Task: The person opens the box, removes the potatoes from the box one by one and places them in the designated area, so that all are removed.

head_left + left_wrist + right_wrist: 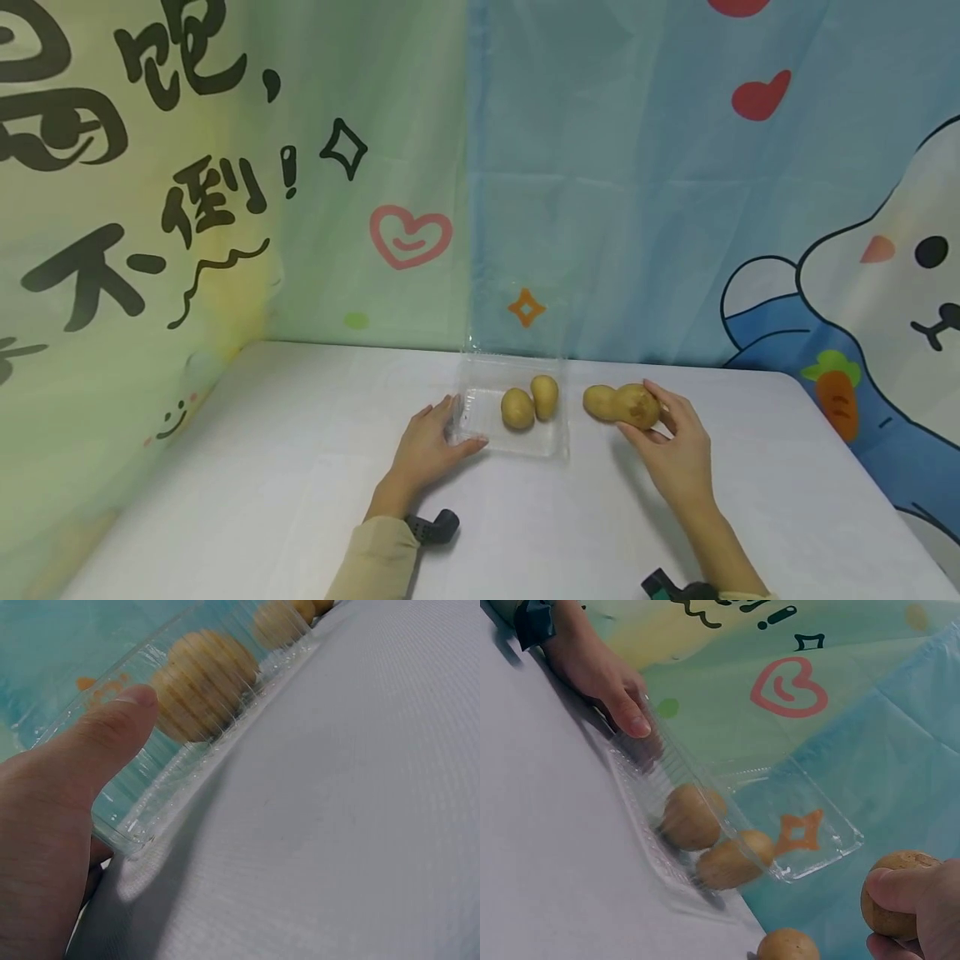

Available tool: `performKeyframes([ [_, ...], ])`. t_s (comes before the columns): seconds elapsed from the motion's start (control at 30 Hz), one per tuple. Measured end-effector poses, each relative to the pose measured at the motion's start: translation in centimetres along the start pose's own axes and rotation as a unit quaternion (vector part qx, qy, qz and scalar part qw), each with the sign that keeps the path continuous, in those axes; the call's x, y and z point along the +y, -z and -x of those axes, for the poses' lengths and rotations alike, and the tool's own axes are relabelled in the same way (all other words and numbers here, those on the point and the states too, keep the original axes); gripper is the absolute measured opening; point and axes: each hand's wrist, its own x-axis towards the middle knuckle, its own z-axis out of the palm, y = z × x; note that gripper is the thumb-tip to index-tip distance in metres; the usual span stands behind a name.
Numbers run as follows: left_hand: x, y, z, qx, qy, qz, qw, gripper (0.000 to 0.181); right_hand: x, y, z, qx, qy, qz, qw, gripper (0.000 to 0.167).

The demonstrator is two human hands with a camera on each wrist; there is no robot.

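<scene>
Head view: left hand (427,446), thumb and fingers holding the left end of a clear plastic container (482,410), which is sitting on a white table (225,483). Contents: a round potato (517,409) and an oblong potato (545,397), lying side by side. Right hand (681,443), thumb and fingers pinching a large potato (639,406) right of the container; a loose potato (598,402) is resting between them. Clear lid (802,825), standing open along the container's far side. Printed curtain (600,167), hanging behind.

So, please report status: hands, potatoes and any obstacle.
Left hand holds clear container. Right hand holds one potato. Two potatoes inside, one on table. Lid open, nothing visibly blocking.
</scene>
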Motion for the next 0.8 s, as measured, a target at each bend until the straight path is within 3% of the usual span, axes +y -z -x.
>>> performKeyframes([
  [0.17, 0.1, 0.1, 0.0, -0.002, -0.003, -0.002, 1.0000, 0.090, 1.2, 1.0, -0.5, 0.006, -0.005, 0.016, 0.9998, 0.072],
  [0.43, 0.4, 0.6, 0.2, -0.005, -0.004, 0.003, 1.0000, 0.089, 2.6, 2.6, -1.1, 0.028, -0.051, 0.051, 0.9970, 0.073],
  [0.8, 0.6, 0.7, 0.2, -0.008, 0.004, 0.006, 0.9999, 0.088, 3.3, 3.5, -1.2, 0.017, -0.052, 0.069, 0.9961, 0.070],
])
